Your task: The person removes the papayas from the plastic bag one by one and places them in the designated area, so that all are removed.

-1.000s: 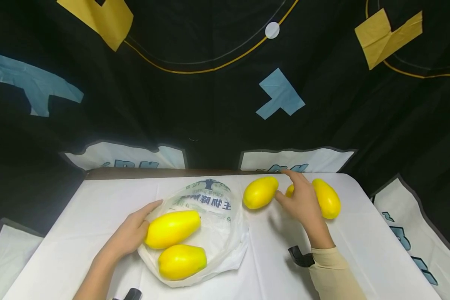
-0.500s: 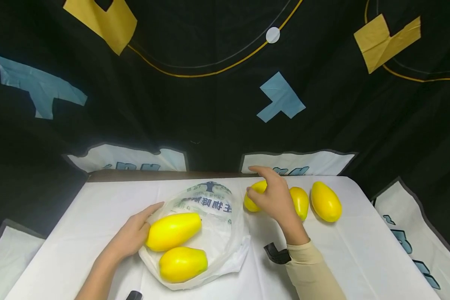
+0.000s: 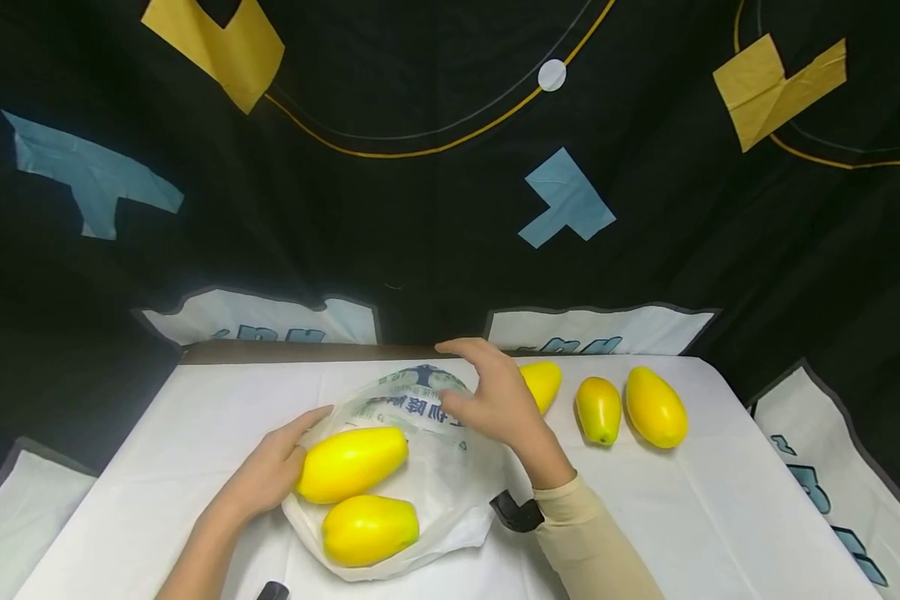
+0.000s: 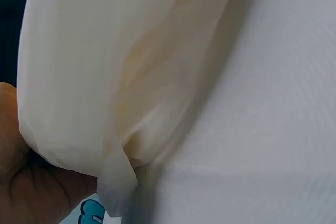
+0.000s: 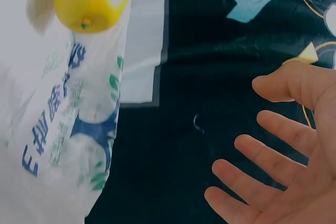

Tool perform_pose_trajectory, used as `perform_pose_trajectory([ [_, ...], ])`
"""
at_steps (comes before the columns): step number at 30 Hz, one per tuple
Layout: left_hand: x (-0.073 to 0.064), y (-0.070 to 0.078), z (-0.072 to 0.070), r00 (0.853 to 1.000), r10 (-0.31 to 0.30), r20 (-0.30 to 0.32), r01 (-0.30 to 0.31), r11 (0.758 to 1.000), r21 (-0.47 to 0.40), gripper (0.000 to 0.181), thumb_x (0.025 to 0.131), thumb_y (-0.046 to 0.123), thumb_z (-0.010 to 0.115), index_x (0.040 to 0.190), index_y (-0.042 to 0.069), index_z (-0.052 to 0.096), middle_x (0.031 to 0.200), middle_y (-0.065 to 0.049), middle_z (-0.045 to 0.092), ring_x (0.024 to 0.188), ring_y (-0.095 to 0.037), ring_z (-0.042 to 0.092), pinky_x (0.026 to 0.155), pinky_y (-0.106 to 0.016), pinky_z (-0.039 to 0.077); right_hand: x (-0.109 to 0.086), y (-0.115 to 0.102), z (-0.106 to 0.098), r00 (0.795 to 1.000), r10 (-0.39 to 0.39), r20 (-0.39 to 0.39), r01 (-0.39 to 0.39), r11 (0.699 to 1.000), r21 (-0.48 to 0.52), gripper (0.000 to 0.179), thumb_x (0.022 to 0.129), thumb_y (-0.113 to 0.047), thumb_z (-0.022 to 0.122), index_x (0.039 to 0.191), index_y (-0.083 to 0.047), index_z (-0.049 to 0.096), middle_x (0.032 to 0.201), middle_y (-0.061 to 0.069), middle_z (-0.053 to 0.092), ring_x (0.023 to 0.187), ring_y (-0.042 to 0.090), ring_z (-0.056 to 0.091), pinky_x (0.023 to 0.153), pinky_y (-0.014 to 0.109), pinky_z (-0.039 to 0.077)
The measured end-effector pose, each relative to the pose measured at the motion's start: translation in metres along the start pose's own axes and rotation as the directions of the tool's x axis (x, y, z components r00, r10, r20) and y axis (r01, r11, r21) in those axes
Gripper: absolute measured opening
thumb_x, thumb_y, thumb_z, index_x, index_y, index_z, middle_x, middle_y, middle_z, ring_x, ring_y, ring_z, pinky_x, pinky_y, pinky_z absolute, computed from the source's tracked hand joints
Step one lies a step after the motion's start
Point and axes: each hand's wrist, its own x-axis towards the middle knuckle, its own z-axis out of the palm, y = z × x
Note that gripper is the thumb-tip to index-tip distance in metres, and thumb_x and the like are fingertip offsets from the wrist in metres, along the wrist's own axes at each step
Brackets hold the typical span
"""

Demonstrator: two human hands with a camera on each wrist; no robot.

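Observation:
A translucent white plastic bag (image 3: pixel 450 492) with printed lettering lies mouth up on the table. Two yellow papayas are in it, the upper papaya (image 3: pixel 352 463) and the lower papaya (image 3: pixel 370 529). My left hand (image 3: pixel 270 462) holds the bag's left rim, its thumb beside the upper papaya; in the left wrist view, bag film hides most of its fingers. Over the bag's far right side is my right hand (image 3: pixel 495 396), fingers apart and holding nothing, also seen as a spread hand (image 5: pixel 278 161) in the right wrist view. It partly covers a third papaya (image 3: pixel 542 383).
Right of the bag lie a smaller papaya (image 3: pixel 598 411) and a larger papaya (image 3: pixel 656 407), side by side. A white cloth covers the table (image 3: pixel 645 525). Behind the table hangs a black curtain (image 3: pixel 345 233) with blue and yellow shapes.
My right hand has moved left from among the papayas on the right to above the bag, uncovering the smaller papaya. My left hand stays at the bag's rim.

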Motion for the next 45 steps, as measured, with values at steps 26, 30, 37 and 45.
perform_pose_trajectory([
  [26, 0.000, -0.002, 0.005, 1.000, 0.029, 0.009, -0.029, 0.999, -0.020, 0.050, 0.099, 0.005, 0.042, 0.148, 0.015, 0.041, 0.144, -0.011, 0.049, 0.132, -0.037, 0.044, 0.106, -0.062, 0.035, 0.013, -0.023, 0.060, 0.831, -0.320, 0.455, 0.248, 0.945, 0.212, 0.055, 0.081, -0.017, 0.076, 0.131, -0.028, 0.058, 0.137, -0.016, 0.052, 0.128, 0.004, 0.044, 0.106, 0.030, 0.041],
  [30, 0.000, -0.001, 0.004, 0.999, 0.032, 0.001, -0.032, 0.999, -0.013, 0.052, 0.098, 0.002, 0.041, 0.148, 0.015, 0.041, 0.144, -0.013, 0.049, 0.133, -0.038, 0.043, 0.106, -0.063, 0.033, 0.012, -0.029, 0.071, 0.767, -0.395, 0.506, 0.321, 0.919, 0.230, 0.055, 0.081, -0.016, 0.077, 0.131, -0.024, 0.059, 0.135, -0.015, 0.054, 0.129, 0.001, 0.042, 0.109, 0.024, 0.034],
  [37, -0.001, 0.001, 0.004, 1.000, 0.013, 0.002, -0.013, 1.000, -0.009, 0.054, 0.097, 0.001, 0.040, 0.149, 0.014, 0.040, 0.146, -0.014, 0.047, 0.135, -0.039, 0.040, 0.108, -0.062, 0.031, 0.004, -0.031, 0.083, 0.715, -0.373, 0.592, 0.353, 0.923, 0.155, 0.058, 0.081, -0.019, 0.076, 0.135, -0.025, 0.057, 0.140, -0.015, 0.050, 0.132, 0.003, 0.039, 0.111, 0.025, 0.031],
  [45, -0.003, 0.001, 0.002, 1.000, 0.009, 0.002, -0.009, 1.000, -0.011, 0.054, 0.097, 0.000, 0.040, 0.149, 0.014, 0.040, 0.146, -0.014, 0.046, 0.135, -0.040, 0.039, 0.108, -0.062, 0.030, 0.000, -0.028, 0.086, 0.716, -0.351, 0.604, 0.354, 0.927, 0.119, 0.062, 0.082, -0.015, 0.075, 0.139, -0.029, 0.054, 0.141, -0.017, 0.048, 0.132, 0.002, 0.038, 0.110, 0.026, 0.033],
])
